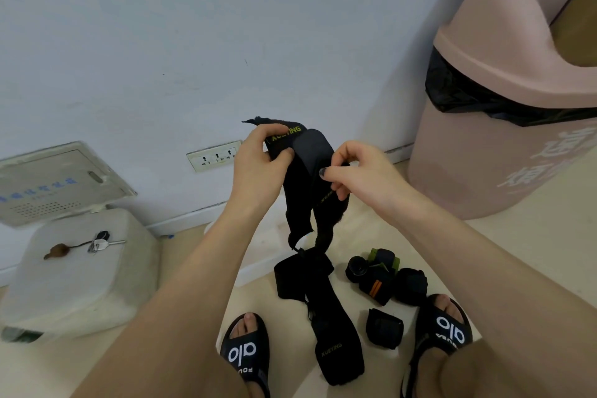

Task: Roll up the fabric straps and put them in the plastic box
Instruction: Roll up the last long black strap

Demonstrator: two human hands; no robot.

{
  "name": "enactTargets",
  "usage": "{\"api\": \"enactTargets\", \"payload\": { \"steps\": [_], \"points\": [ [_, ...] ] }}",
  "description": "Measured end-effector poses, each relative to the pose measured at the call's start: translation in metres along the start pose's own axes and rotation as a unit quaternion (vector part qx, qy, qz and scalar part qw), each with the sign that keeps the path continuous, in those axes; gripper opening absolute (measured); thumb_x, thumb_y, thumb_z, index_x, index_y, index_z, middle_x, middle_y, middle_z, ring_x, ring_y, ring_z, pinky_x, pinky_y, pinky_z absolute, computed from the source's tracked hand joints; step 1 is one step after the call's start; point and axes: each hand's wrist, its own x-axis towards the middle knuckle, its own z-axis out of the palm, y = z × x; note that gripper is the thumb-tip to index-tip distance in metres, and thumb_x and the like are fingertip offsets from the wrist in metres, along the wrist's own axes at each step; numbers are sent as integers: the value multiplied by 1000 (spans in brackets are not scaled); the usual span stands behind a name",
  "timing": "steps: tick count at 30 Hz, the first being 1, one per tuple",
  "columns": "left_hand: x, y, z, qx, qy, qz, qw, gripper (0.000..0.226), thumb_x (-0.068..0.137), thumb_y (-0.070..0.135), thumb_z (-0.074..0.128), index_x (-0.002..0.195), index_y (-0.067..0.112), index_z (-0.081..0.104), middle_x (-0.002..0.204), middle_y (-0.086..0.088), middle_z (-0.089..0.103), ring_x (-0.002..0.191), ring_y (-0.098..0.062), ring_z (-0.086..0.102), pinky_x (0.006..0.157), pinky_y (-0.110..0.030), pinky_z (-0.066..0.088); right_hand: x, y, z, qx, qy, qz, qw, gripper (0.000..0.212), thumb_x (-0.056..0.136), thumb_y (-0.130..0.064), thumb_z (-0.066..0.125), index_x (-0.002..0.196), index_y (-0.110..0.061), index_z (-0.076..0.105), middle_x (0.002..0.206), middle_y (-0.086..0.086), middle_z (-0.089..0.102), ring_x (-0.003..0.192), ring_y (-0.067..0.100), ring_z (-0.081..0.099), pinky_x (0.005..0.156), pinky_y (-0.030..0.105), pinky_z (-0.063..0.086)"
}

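My left hand (261, 152) was closed on the top of a black strap (303, 178), thumb pressed on its face beside the yellow lettering, while my right hand (352, 171) pinched the folded edge between thumb and fingertips. I held it up in front of the wall so the loose length hung free, which I judged made a roll easier to start. Its tail dropped toward another strap (329, 317) lying flat on the floor between my sandals (244, 350). Several rolled straps (384, 278) sat just right of it (already done, I supposed). The plastic box (74, 271), lid on and keys (98, 244) on top, stood well to the left.
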Motion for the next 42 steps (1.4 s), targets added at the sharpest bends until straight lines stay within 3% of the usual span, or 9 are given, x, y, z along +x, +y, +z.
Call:
{"api": "enactTargets", "payload": {
  "steps": [4, 9, 14, 18, 21, 25, 31, 38, 42],
  "points": [
    [0, 2, 0, -8, 4, 3, 1000, 31, 91, 3, 64, 113, 24, 69, 109, 15, 70, 82, -11, 69, 81, -28, 57, 3, 3, 0, 20, 1, 2, 1000, 21, 90, -10, 74, 94, -11, 53, 82, 9, 64, 61, 30, 62, 67, 43, 53],
    [-1, 7, -1, -34, -5, -8, 999, 38, 85, 2, 72, 114, 26, 66, 106, 20, 69, 78, -7, 70, 75, -22, 58, 7, 6, 0, 32, -21, 25, 999, 13, 94, -14, 72, 105, -11, 66, 80, 9, 67, 65, 29, 62, 66, 39, 54],
    [-2, 7, -2, -35, -22, -2, 999, 38, 87, -1, 69, 116, 23, 65, 94, 31, 69, 77, -13, 69, 75, -29, 58, 8, 10, 0, 40, -55, 48, 997, 14, 99, -19, 66, 98, -6, 71, 82, 8, 66, 60, 15, 60, 54, 26, 50],
    [-2, 8, -2, -40, -21, 6, 999, 35, 93, -1, 60, 117, 24, 67, 99, 30, 68, 80, -16, 67, 84, -42, 60, 9, 14, 3, 51, -62, 68, 994, 15, 99, -23, 66, 88, -14, 70, 80, 7, 63, 56, 12, 58, 51, 24, 47],
    [-3, 10, 0, -59, -17, -6, 998, 36, 93, 1, 59, 112, 29, 69, 103, 27, 69, 86, -16, 69, 94, -52, 58, 10, 15, 6, 72, -70, 80, 992, 15, 100, -24, 65, 90, -13, 70, 79, 9, 60, 56, 13, 57, 51, 24, 46],
    [-2, 12, 1, -84, -7, -25, 996, 31, 90, 9, 60, 107, 32, 73, 110, 15, 72, 101, -16, 71, 98, -55, 56, 13, 15, 7, 90, -63, 87, 990, 20, 101, -25, 62, 96, -9, 72, 82, 10, 61, 55, 13, 56, 51, 25, 46],
    [-4, 15, 1, -96, -18, -19, 995, 33, 86, 6, 75, 113, 24, 69, 102, 17, 71, 86, -11, 74, 89, -41, 62, 13, 15, 9, 74, -46, 74, 993, 27, 103, -26, 59, 104, -2, 72, 86, 9, 62, 57, 15, 58, 53, 26, 47],
    [-4, 13, 0, -75, -35, -11, 996, 42, 83, -2, 76, 114, 26, 67, 100, 25, 70, 89, -17, 76, 87, -38, 62, 14, 15, 11, 64, -42, 76, 994, 26, 102, -28, 60, 100, -5, 72, 87, 12, 65, 58, 15, 58, 54, 28, 47],
    [-3, 12, -1, -82, -30, -10, 996, 42, 84, -4, 75, 113, 25, 67, 105, 20, 69, 89, -20, 76, 85, -36, 62, 12, 14, 10, 10, -37, 64, 997, 25, 101, -33, 60, 89, -16, 73, 81, 9, 66, 65, 17, 58, 59, 29, 46]
  ]
}}
